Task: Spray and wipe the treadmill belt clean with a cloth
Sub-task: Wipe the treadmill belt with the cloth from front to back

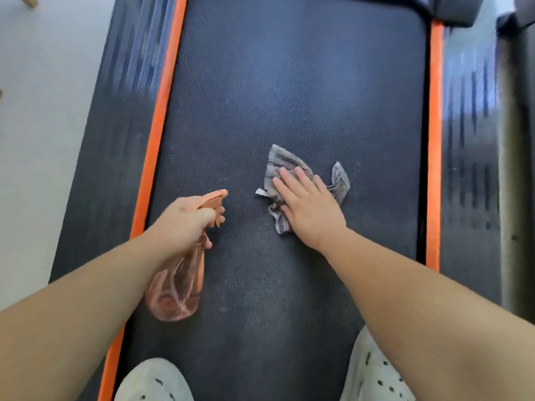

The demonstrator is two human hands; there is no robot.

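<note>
Bottle (176, 287) along belt (289, 82), nozzle pointing away (left hand (185, 221) grips)

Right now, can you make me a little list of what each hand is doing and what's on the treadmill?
left hand: grips the orange spray bottle near its trigger
right hand: flat on the grey cloth, fingers straight
cloth: crumpled, lying on the treadmill belt
belt: dark, with orange strips along both sides
</note>
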